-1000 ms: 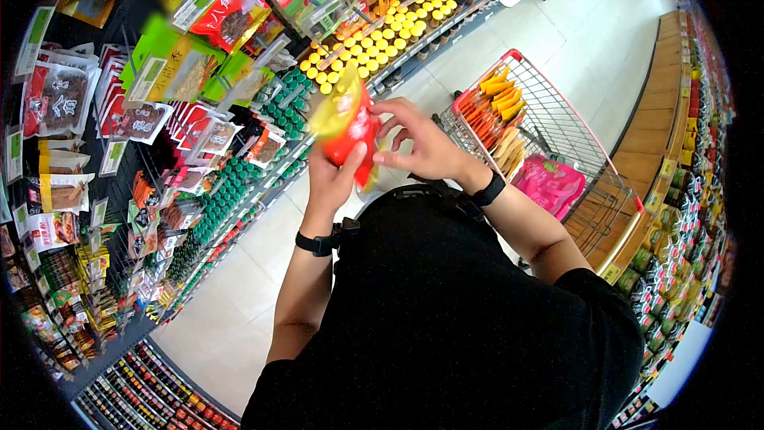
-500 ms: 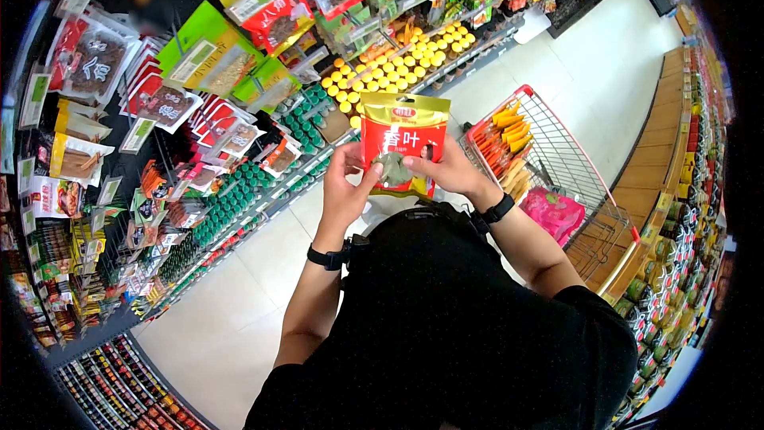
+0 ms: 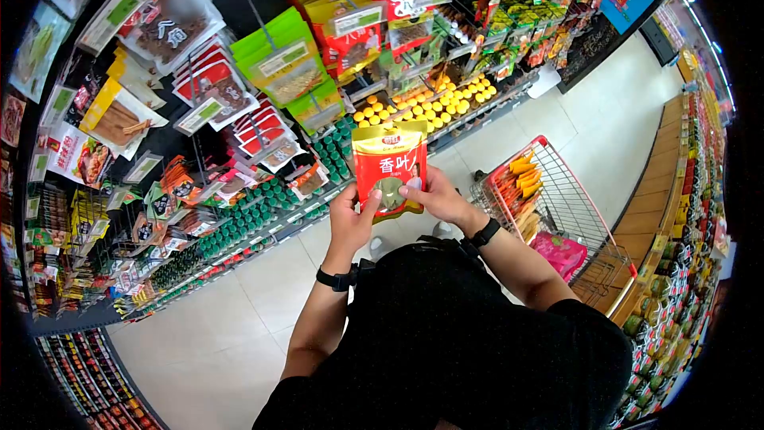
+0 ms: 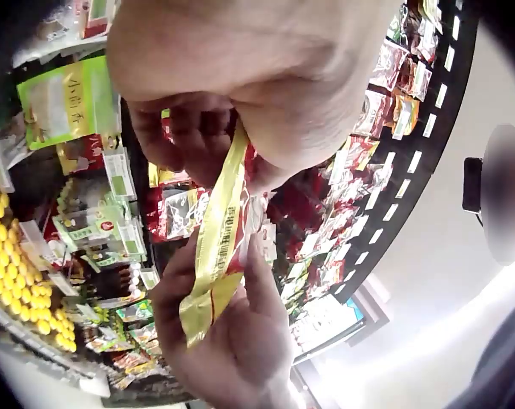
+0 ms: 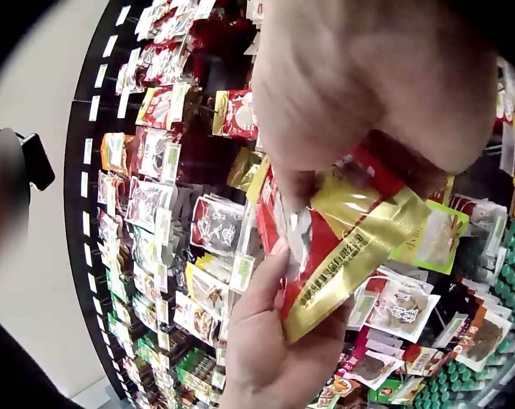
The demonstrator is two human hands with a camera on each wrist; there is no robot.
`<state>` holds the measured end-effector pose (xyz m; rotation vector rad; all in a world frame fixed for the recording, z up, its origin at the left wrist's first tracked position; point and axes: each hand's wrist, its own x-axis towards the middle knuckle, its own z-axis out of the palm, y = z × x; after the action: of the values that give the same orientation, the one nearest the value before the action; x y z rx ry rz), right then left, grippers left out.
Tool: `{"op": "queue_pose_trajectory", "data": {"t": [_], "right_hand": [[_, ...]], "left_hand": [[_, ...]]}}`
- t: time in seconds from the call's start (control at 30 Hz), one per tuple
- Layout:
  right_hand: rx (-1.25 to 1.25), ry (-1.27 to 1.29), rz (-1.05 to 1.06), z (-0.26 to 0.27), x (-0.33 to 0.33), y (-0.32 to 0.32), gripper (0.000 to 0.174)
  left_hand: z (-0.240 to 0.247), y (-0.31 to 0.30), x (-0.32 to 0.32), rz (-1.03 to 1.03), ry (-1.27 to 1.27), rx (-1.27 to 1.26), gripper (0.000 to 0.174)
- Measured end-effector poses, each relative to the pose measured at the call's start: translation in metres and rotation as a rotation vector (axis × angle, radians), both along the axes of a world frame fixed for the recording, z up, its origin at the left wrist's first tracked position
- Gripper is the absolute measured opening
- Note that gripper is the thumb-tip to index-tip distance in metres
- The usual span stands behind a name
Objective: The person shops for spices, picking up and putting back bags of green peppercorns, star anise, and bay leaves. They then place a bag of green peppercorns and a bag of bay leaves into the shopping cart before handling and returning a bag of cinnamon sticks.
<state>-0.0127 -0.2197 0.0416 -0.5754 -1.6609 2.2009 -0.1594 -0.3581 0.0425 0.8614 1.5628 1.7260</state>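
Observation:
A red and gold bag of bay leaves (image 3: 390,161) is held upright in front of the chest, its printed front and clear window towards me in the head view. My left hand (image 3: 350,221) grips its lower left edge, thumb over the front. From the other side my right hand (image 3: 442,197) pinches the lower right edge, its thumb beside the window. In the left wrist view the bag (image 4: 216,234) shows its narrow gold edge between both hands. The right wrist view shows the gold bottom of the bag (image 5: 355,264), with the left thumb on the red front.
Hanging spice packets, such as a green bag (image 3: 280,60), fill the rack at the left. Below are yellow-capped jars (image 3: 434,107) and green-capped bottles (image 3: 247,227). A shopping cart (image 3: 585,203) with orange and pink packages stands at the right, before a shelf of jars (image 3: 676,287).
The bag, tilted and blurred in the left hand with the right fingers spread beside it, has been turned to face me. Both hands now hold it; the view has swung towards the rack.

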Motion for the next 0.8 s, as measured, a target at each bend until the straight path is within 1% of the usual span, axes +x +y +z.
{"op": "queue_pose_trajectory", "data": {"t": [0.03,0.07,0.1,0.13,0.17,0.2,0.23,0.3,0.33,0.37,0.43,0.53,0.57,0.63,0.7,0.77,0.8], "right_hand": [[0.029,-0.034,0.002,-0.001,-0.006,-0.003,0.040],[0.008,0.024,-0.006,-0.001,-0.011,-0.006,0.033],[0.080,0.036,-0.014,0.006,-0.014,0.002,0.032],[0.152,0.047,-0.023,0.015,-0.013,0.014,0.032],[0.218,0.056,-0.034,0.023,-0.011,0.024,0.031],[0.162,0.161,-0.143,0.032,-0.016,0.035,0.027],[0.131,0.201,-0.166,0.049,-0.012,0.049,0.029],[0.089,0.324,-0.173,0.069,-0.011,0.078,0.032],[0.107,0.324,-0.222,0.083,-0.014,0.085,0.033],[0.123,0.327,-0.269,0.100,-0.017,0.090,0.034],[0.238,0.305,-0.340,0.120,-0.027,0.102,0.032],[0.410,0.208,-0.348,0.136,-0.044,0.117,0.028],[0.456,0.207,-0.344,0.140,-0.052,0.119,0.028],[0.546,0.210,-0.329,0.150,-0.069,0.127,0.027],[0.537,0.269,-0.340,0.155,-0.089,0.140,0.028],[0.652,0.279,-0.375,0.163,-0.107,0.158,0.027],[0.802,0.299,-0.413,0.181,-0.114,0.159,0.026]], "left_hand": [[0.000,-0.006,-0.004,0.001,0.003,0.003,0.017],[0.001,-0.011,-0.007,0.000,0.008,0.011,0.016],[0.001,-0.014,-0.011,-0.005,0.016,0.026,0.016],[-0.011,-0.023,-0.017,-0.068,-0.032,0.001,0.016],[-0.030,-0.028,-0.023,-0.130,-0.044,0.061,0.020],[-0.020,-0.031,-0.023,-0.182,-0.089,0.087,0.029],[-0.009,-0.034,-0.023,-0.237,-0.133,0.112,0.039],[-0.020,-0.039,-0.029,-0.293,-0.115,0.038,0.057],[-0.025,-0.041,-0.033,-0.324,-0.109,0.022,0.063],[-0.024,-0.042,-0.036,-0.320,-0.125,0.017,0.062],[-0.033,-0.039,-0.042,-0.282,-0.157,-0.005,0.061],[-0.041,-0.030,-0.049,-0.209,-0.166,-0.069,0.055],[-0.045,-0.027,-0.050,-0.199,-0.190,-0.059,0.048],[-0.047,-0.021,-0.054,-0.213,-0.173,-0.084,0.045],[-0.041,-0.016,-0.058,-0.236,-0.172,-0.082,0.032],[-0.040,-0.011,-0.064,-0.222,-0.156,-0.129,0.028],[-0.043,-0.010,-0.068,-0.210,-0.165,-0.141,0.025]]}}
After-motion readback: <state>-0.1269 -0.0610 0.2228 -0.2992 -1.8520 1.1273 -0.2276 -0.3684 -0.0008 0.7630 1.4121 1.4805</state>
